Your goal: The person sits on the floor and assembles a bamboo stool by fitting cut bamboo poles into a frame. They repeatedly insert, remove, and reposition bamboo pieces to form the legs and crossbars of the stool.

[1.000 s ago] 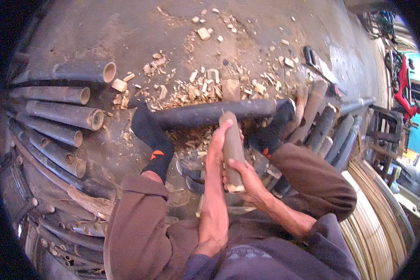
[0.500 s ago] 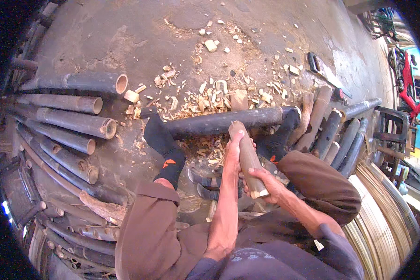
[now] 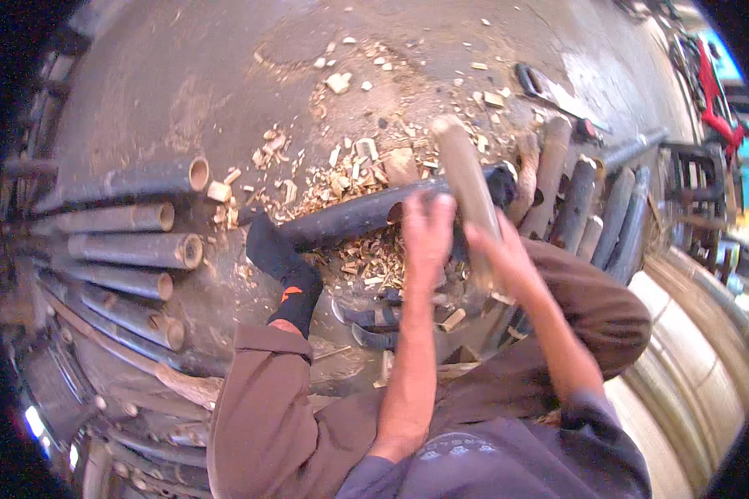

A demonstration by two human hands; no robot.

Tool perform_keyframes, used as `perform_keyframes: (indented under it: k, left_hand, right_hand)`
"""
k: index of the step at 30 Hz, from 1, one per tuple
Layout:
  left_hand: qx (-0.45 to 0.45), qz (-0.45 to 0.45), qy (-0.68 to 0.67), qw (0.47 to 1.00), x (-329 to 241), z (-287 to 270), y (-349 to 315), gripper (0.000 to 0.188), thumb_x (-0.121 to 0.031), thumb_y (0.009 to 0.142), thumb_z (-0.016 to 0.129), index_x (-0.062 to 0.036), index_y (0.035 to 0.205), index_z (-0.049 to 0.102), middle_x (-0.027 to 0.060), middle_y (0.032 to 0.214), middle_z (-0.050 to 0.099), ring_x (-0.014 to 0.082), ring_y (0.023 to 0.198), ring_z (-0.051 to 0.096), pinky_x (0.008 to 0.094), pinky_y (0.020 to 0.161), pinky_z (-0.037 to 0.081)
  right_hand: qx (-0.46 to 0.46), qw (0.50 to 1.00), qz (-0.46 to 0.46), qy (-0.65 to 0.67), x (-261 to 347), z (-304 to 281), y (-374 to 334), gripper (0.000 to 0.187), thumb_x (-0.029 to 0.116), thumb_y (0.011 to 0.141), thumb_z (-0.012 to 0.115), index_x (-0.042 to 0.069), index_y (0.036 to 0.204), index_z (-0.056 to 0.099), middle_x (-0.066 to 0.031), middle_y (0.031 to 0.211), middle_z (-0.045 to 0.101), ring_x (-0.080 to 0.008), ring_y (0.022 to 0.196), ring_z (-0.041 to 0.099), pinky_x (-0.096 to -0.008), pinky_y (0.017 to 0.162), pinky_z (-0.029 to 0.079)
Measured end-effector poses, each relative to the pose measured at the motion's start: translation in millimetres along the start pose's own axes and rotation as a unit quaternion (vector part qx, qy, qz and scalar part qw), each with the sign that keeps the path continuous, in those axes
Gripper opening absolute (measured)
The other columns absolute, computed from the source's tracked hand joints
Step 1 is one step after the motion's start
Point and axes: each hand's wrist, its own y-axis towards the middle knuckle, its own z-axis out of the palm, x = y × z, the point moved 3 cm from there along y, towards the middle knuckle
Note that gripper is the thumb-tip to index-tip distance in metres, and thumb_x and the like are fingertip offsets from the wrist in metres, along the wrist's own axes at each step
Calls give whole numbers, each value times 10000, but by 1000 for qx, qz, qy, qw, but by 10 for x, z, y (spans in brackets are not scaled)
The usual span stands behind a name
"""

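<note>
My right hand (image 3: 501, 251) is closed round a thick, tapered wooden piece (image 3: 466, 170), blurred by motion and tilted with its far end up and to the left. Just left of it, my left hand (image 3: 429, 229) is apart from the wooden piece. Its fingers are stretched out over a dark bamboo pole (image 3: 341, 220), and I cannot tell whether they touch it. The pole lies crosswise in front of me, between my feet. A dark sock covers my left foot (image 3: 266, 245), which is against the pole's left part.
Pale wood chips (image 3: 349, 179) litter the floor beyond and under the pole. Several dark bamboo poles (image 3: 133, 249) lie at the left, and more short lengths (image 3: 574, 204) at the right. A handsaw (image 3: 558, 96) rests at the far right, and pale strips (image 3: 682, 358) lie near right.
My left hand has let go of the wooden piece and moved onto or over the dark pole. My right hand has carried the piece to the right and farther out.
</note>
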Motion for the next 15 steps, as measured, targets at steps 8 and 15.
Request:
perform_keyframes:
  k: [8, 15]
  left_hand:
    - [-17, 127, 288, 949, -84, -1134, 729, 526, -273, 815, 713, 19, 1212, 529, 209, 1070, 615, 334, 1003, 618, 406, 897, 474]
    - [95, 301, 667, 675, 356, -840, 657, 839, -248, 659, 829, -92, 1358, 392, 158, 1257, 487, 344, 1208, 470, 490, 1024, 344]
  right_hand:
    - [-272, 782, -360, -430, 346, -193, 1255, 485, 306, 852, 619, 37, 1243, 523, -272, 1039, 633, -423, 982, 620, -491, 862, 487]
    - [115, 813, -310, -479, -1244, 665, 38, 278, 285, 859, 621, 99, 1065, 612, -142, 954, 649, -359, 895, 647, -476, 772, 517]
